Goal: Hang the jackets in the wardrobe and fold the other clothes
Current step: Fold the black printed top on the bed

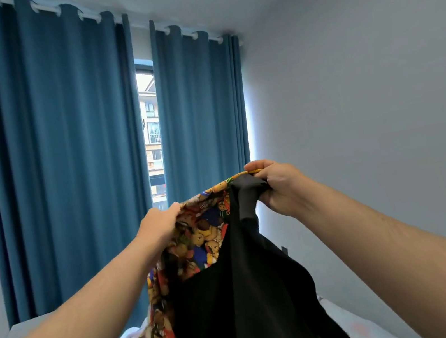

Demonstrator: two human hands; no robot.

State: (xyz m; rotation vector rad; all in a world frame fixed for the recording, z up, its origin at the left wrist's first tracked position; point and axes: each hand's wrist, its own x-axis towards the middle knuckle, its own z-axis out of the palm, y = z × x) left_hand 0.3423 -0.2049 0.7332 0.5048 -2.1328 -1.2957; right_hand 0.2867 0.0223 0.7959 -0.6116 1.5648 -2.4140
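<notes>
**One head-worn wide-angle view**

Looks forward, near level, across the room at blue curtains [67,165] and window gap [153,139], well off. Close in, lower centre: left hand [160,223] and right hand [277,186] gripping a teddy-print garment [203,237]. Forearms [79,325] enter from the bottom corners.

left hand [158,224] + right hand [279,186] | grip garment [223,301] | raised before curtains [65,151]
</notes>
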